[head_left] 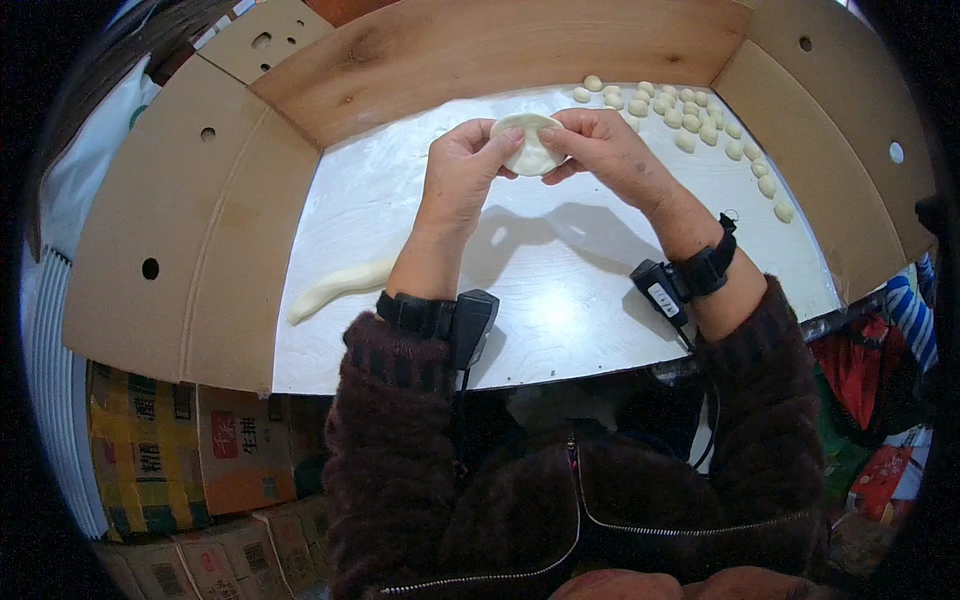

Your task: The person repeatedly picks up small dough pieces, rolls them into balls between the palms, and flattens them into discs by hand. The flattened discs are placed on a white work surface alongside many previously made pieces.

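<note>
Between my two hands, above the far middle of the white board, is a thin round dough wrapper [530, 155]. My left hand [468, 152] pinches its left edge, thumb on top. On the opposite edge my right hand [598, 150] grips with thumb and fingers. The wrapper looks slightly cupped in the middle; the fingers beneath it are partly hidden. A long roll of dough [340, 284] lies on the board to the left, its far end hidden behind my left forearm. Several small dough pieces [690, 122] are scattered at the far right.
The white floured board [540, 345] is walled by cardboard panels at left [180, 230] and right [830, 140], with a wooden panel [500, 50] along the back. Black devices with cables are strapped to both wrists. Cardboard boxes [240, 450] stand below on the left.
</note>
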